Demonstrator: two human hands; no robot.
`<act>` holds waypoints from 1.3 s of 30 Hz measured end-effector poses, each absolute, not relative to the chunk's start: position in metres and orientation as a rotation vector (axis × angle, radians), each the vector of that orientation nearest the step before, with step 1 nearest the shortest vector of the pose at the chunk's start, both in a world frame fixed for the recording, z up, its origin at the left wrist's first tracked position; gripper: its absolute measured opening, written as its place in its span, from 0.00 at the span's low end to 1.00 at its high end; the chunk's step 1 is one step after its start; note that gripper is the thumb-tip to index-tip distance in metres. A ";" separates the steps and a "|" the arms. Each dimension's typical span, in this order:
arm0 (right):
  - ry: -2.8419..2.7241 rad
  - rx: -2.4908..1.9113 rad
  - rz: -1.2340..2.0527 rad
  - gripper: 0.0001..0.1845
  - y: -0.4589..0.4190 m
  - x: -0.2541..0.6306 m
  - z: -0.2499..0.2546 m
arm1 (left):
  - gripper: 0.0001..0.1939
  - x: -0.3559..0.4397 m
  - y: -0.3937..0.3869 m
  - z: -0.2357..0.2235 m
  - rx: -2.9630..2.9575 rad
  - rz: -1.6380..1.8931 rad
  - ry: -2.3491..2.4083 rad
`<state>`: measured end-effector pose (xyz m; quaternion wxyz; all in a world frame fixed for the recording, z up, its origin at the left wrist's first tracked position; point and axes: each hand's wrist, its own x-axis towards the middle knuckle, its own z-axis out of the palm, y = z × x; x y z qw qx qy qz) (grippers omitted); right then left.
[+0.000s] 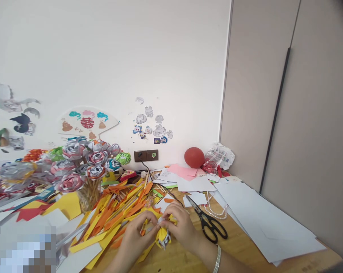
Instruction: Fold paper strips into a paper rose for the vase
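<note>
Both hands meet over the front middle of the wooden table [177, 258]. A small yellow and white paper flower [162, 238] hangs below the fingertips, its head pointing down toward me. My left hand [140, 229] pinches it from the left with thumb and forefinger. From the other side my right hand [180, 224] grips the same flower near its base, and a beaded bracelet [217, 258] circles that wrist. The fingers cover part of the flower and whatever stem it has. Just beyond lie orange and yellow folded paper strips [114, 212].
Black-handled scissors [207, 220] lie to the right, beside a pearl string [216, 214] and white paper sheets [265, 220]. A bunch of paper flowers [80, 163] stands at the left. A red balloon [194, 157] rests near the wall.
</note>
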<state>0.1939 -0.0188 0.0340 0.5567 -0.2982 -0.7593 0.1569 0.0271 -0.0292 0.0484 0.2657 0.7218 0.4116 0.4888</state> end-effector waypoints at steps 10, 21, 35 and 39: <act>-1.568 -0.965 0.894 0.08 -0.009 0.182 0.022 | 0.18 0.027 -0.006 0.026 1.571 1.086 1.054; -1.659 -0.829 1.399 0.10 0.004 0.202 0.019 | 0.18 0.028 -0.007 0.022 1.576 0.966 1.002; -1.905 -0.960 1.163 0.04 0.009 0.204 0.014 | 0.08 0.030 -0.017 0.035 1.806 1.001 1.219; -1.902 -0.956 1.164 0.04 0.010 0.205 0.011 | 0.09 0.028 -0.014 0.036 1.820 0.893 1.201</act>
